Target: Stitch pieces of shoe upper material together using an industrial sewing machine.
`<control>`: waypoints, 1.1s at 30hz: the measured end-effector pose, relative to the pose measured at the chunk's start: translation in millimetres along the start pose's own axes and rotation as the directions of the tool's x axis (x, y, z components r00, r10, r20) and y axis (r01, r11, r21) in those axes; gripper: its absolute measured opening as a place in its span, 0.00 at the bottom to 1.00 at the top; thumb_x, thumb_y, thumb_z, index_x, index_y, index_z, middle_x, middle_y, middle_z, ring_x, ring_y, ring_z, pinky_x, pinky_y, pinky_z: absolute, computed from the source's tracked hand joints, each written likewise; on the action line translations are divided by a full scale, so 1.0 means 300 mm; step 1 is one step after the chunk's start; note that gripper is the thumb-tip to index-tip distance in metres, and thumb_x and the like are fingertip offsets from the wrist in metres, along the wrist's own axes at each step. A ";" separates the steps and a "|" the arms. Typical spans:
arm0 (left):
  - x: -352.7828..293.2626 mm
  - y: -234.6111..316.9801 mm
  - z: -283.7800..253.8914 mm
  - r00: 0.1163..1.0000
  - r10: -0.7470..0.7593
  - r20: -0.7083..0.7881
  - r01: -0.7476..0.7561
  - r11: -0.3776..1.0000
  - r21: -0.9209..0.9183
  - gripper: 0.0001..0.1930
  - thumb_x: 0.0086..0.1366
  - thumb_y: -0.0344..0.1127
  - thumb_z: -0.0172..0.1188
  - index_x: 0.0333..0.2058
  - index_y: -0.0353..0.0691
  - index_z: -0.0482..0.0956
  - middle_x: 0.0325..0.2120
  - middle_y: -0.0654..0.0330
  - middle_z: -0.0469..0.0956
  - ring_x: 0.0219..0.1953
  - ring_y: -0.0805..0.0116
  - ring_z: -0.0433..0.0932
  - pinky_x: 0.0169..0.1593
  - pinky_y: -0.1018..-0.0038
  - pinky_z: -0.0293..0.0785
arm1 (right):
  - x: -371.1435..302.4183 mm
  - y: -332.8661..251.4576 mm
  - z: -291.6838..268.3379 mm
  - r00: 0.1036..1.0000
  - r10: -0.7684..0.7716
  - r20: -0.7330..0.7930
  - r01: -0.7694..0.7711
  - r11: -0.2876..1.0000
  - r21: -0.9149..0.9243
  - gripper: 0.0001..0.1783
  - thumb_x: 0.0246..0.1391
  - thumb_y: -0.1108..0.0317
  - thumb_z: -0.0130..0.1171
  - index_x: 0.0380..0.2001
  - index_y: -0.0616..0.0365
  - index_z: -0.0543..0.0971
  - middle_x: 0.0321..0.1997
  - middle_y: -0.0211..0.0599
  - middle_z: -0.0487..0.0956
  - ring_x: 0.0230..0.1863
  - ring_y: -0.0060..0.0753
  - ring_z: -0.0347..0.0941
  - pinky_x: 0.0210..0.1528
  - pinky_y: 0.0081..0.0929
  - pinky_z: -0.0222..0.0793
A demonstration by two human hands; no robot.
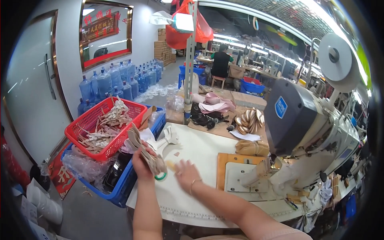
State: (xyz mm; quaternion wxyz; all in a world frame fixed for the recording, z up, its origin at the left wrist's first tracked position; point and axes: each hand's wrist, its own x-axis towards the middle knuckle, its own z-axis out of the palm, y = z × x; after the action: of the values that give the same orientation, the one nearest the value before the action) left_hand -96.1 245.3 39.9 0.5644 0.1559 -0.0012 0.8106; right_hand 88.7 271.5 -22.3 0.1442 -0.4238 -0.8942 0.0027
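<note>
My left hand is closed around a bundle of long grey-beige cut pieces, held upright and tilted above the white worktable. Under the bundle's lower end a green ring shows. To the right, my right hand is over the tabletop, smeared by motion, with a bracelet at its wrist. Beside its fingertips is a blurred yellowish patch; whether the hand holds it I cannot tell. White cut strips lie behind the bundle, and a small brown scrap rests on the table.
On the right stands a sewing machine with an orange-framed plate. A red basket of scraps sits on a blue crate at left. Behind are pink pieces and a metal post. A person sits far back.
</note>
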 end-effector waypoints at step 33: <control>-0.542 0.193 0.278 0.958 0.101 -0.269 0.025 0.903 0.429 0.15 0.59 0.39 0.55 0.41 0.36 0.72 0.26 0.60 0.74 0.28 0.68 0.75 0.33 0.72 0.76 | -0.471 -0.482 -0.023 0.365 -0.931 0.007 0.379 0.156 0.912 0.18 0.45 0.59 0.58 0.37 0.60 0.76 0.38 0.47 0.77 0.42 0.46 0.72 0.49 0.40 0.66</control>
State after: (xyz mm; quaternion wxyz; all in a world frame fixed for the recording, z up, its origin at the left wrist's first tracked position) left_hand -77.0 60.7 87.9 0.4946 0.1576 0.2549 0.8158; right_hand 65.6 70.9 -33.6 0.0150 0.1923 -0.8644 0.4643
